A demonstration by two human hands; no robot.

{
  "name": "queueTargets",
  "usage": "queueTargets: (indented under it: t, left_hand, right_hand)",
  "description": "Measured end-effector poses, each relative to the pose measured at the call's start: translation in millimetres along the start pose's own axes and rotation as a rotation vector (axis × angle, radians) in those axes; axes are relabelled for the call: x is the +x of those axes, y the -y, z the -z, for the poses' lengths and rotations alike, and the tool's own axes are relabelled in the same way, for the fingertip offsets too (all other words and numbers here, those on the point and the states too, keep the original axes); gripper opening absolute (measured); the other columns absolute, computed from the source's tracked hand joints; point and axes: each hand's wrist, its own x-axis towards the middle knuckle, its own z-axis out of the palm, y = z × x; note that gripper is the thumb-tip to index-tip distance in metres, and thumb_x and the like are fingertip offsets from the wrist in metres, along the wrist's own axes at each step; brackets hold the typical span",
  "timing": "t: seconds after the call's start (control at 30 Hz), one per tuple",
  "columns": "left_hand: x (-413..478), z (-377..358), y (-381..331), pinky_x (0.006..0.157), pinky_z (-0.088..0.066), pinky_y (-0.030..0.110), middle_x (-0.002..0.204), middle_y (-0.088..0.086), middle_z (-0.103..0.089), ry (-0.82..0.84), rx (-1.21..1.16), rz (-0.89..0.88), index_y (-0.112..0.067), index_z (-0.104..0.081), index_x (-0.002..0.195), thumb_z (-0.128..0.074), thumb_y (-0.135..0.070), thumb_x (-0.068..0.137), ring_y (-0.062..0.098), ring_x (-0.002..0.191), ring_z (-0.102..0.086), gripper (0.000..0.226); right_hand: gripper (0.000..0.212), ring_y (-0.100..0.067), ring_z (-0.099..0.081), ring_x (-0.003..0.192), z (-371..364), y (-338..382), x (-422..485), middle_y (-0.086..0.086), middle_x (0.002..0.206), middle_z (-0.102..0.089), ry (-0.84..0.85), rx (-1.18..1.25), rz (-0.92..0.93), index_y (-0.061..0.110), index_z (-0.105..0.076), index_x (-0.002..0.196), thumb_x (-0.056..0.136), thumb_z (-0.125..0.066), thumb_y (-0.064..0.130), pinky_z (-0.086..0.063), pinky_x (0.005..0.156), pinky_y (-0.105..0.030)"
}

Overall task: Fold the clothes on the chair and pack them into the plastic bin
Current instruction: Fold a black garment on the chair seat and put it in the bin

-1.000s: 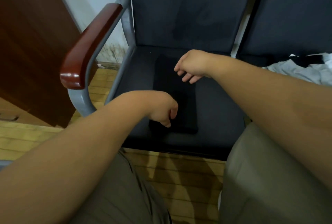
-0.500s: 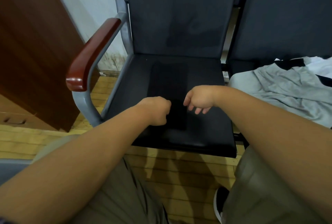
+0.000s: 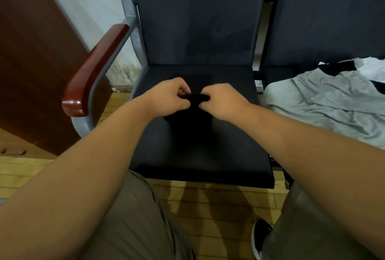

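At the centre of the frame the left hand [image 3: 168, 98] and right hand [image 3: 223, 101], side by side and equally near, each pinch the far edge of the black garment [image 3: 193, 128], whose length runs from them toward the lower frame across the chair seat [image 3: 239, 134].

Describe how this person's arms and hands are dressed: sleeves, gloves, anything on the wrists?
Both arms are bare up to the frame edge, with no sleeve in view. The left hand and right hand wear no gloves, and no watch or band shows at either wrist. Whether any ring is worn cannot be told. Olive-khaki trousers cover the legs.
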Motion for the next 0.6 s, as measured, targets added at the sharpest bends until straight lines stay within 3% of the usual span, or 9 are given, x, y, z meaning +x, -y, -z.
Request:
queueTargets:
  t: [0.1, 0.2, 0.27, 0.4, 0.47, 0.6]
  left_hand:
    - [3.4, -1.9, -2.6, 0.083, -0.060, 0.039, 0.108, -0.005, -0.064, 0.132, 0.259, -0.034, -0.025, -0.059, 0.120, -0.087, -0.031, 0.078, 0.015, 0.093, -0.066, 0.051]
    - [6.3, -3.7, -3.7, 0.084, -0.057, 0.040, 0.107, 0.003, -0.064, 0.148, 0.465, -0.031, -0.019, -0.061, 0.118, -0.076, -0.018, 0.084, 0.021, 0.095, -0.063, 0.037]
    - [6.4, 0.3, -2.2, 0.079, -0.053, 0.037, 0.099, 0.003, -0.065, 0.093, 0.458, -0.018, -0.016, -0.066, 0.113, -0.068, -0.012, 0.089, 0.023, 0.094, -0.063, 0.025]
    - [3.1, 14.3, 3.9, 0.064, -0.044, 0.029, 0.091, -0.002, -0.064, 0.011, 0.351, -0.011, -0.021, -0.069, 0.108, -0.063, -0.011, 0.091, 0.018, 0.087, -0.063, 0.021]
    - [-3.2, 20.1, 3.6, 0.063, -0.044, 0.026, 0.094, -0.004, -0.066, 0.044, 0.291, -0.009, -0.027, -0.069, 0.108, -0.064, -0.013, 0.092, 0.012, 0.086, -0.062, 0.021]
    - [-16.9, 30.8, 1.9, 0.070, -0.048, 0.027, 0.094, -0.009, -0.068, 0.177, 0.256, -0.036, -0.033, -0.069, 0.105, -0.067, -0.018, 0.095, 0.011, 0.089, -0.067, 0.019]
  right_hand:
    - [0.011, -0.011, -0.067, 0.080, 5.6, -2.3, 4.2, 0.008, 0.088, -0.067, -0.013, 0.063, -0.036, 0.036, -0.069, 0.087, 0.096, -0.069, 0.029, -0.053, 0.065, -0.031]
    - [0.005, -0.008, -0.066, 0.082, 8.2, -6.3, 6.3, 0.008, 0.092, -0.068, 0.010, 0.112, -0.053, 0.034, -0.072, 0.093, 0.097, -0.071, 0.030, -0.049, 0.066, -0.026]
    - [0.003, -0.010, -0.066, 0.083, 10.8, -7.6, 7.1, 0.006, 0.093, -0.069, 0.013, 0.107, -0.055, 0.031, -0.073, 0.094, 0.096, -0.072, 0.032, -0.051, 0.066, -0.027]
    - [0.006, -0.013, -0.067, 0.084, 19.1, -9.4, 3.6, 0.003, 0.093, -0.069, 0.067, 0.081, -0.029, 0.028, -0.074, 0.095, 0.097, -0.073, 0.034, -0.049, 0.066, -0.027]
    - [0.008, -0.014, -0.068, 0.086, 24.7, -10.7, -1.1, 0.003, 0.094, -0.071, 0.093, 0.080, -0.008, 0.027, -0.075, 0.097, 0.096, -0.075, 0.035, -0.049, 0.067, -0.026]
    - [0.010, -0.012, -0.071, 0.094, 38.5, -12.3, -11.3, 0.005, 0.097, -0.076, 0.225, 0.106, 0.002, 0.034, -0.078, 0.100, 0.093, -0.078, 0.041, -0.058, 0.086, -0.031]
